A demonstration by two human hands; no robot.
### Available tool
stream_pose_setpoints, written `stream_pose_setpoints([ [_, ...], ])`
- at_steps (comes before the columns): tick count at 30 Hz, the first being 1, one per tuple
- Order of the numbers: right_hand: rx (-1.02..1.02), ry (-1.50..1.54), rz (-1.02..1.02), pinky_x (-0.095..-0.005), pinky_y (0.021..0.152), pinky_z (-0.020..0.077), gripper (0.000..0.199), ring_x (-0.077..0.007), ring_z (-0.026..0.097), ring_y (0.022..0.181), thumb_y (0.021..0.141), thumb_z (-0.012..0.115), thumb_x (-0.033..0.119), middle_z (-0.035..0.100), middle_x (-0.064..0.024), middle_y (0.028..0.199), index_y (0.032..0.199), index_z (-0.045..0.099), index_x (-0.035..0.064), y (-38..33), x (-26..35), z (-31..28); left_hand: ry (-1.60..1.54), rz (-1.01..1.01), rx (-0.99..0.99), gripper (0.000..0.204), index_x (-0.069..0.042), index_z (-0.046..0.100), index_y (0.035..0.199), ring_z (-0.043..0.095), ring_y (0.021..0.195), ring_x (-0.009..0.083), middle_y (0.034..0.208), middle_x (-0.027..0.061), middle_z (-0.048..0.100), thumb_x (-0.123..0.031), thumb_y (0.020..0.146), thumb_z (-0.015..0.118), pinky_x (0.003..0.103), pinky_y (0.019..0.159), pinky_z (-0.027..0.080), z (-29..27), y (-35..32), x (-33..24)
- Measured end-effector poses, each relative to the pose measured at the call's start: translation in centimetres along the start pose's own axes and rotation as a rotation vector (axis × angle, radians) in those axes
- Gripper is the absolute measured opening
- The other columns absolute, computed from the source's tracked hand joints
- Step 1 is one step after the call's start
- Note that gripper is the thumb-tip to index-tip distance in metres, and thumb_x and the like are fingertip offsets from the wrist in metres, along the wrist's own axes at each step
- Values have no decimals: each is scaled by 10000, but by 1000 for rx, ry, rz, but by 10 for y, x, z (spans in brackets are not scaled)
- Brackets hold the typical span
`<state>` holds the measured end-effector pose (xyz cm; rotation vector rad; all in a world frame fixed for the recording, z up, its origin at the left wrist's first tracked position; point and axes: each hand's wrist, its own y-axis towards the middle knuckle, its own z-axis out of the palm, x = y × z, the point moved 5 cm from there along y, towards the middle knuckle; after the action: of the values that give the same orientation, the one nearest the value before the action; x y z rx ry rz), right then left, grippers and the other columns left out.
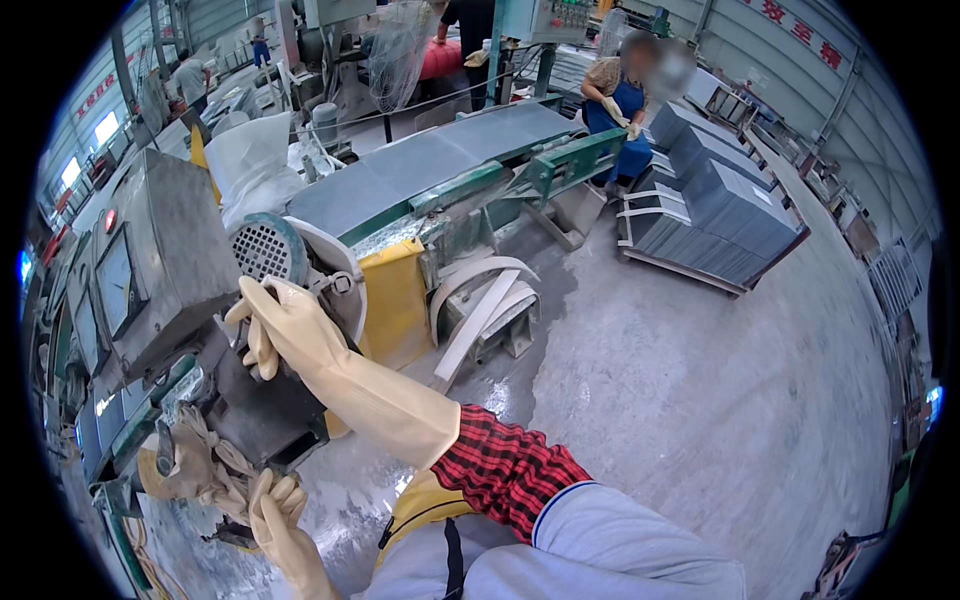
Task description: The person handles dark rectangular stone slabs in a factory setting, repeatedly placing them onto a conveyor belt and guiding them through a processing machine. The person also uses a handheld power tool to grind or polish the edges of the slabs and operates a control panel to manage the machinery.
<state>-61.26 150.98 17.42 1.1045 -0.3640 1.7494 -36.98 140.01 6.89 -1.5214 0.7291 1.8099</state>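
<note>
Nearest the camera lies our grey garment (640,550), with a red plaid sleeve (510,468) leading to the gloved right hand (278,325). We hold this hand raised between the control box (195,225) and the motor (268,248), fingers bent; we cannot tell whether it touches or grips either. Our gloved left hand (277,512) is lower, fingers curled, just beside the cloth bundle (205,460); we cannot tell whether it grips the cloth. We find the control box left of the conveyor (460,192), beyond its near end. Grey slabs (440,155) lie along the conveyor toward its far end, where a co-worker (622,90) is beside the pallet (685,274). Slab stacks (735,225) reach toward the pallet's edges.

We judge the step in hand to be tending the equipment, possibly adjusting it beside the motor. The next move calls for sure placement of our right fingers, keeping gloves and sleeve clear of moving parts.
</note>
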Motion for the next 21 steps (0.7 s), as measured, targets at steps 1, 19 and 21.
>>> stream_pose_setpoints([
  [1, -14, -13, -19, -280, 403, 432, 449, -167, 518, 376, 1020, 527, 401, 539, -67, 509, 873, 588, -19, -1, 1, -1, 12, 0, -11, 416, 53, 515, 1360, 645, 857, 128, 1086, 143, 674, -249, 1081, 448, 243, 797, 532, 1, -2, 0],
  [19, 48, -297, 168, -292, 423, 447, 366, -150, 436, 380, 995, 528, 303, 479, -54, 531, 886, 541, -46, -5, 20, 12, -25, -17, -73, 366, 60, 554, 1326, 692, 895, 191, 1072, 177, 708, -187, 1071, 466, 303, 839, 549, -29, -11, 12],
  [21, 93, -343, 206, -300, 434, 454, 364, -149, 433, 381, 986, 523, 297, 472, -50, 530, 879, 544, -50, -3, 19, 18, -27, -12, -80, 367, 61, 551, 1328, 693, 896, 193, 1077, 181, 707, -186, 1071, 467, 307, 839, 551, -36, -10, 13],
])
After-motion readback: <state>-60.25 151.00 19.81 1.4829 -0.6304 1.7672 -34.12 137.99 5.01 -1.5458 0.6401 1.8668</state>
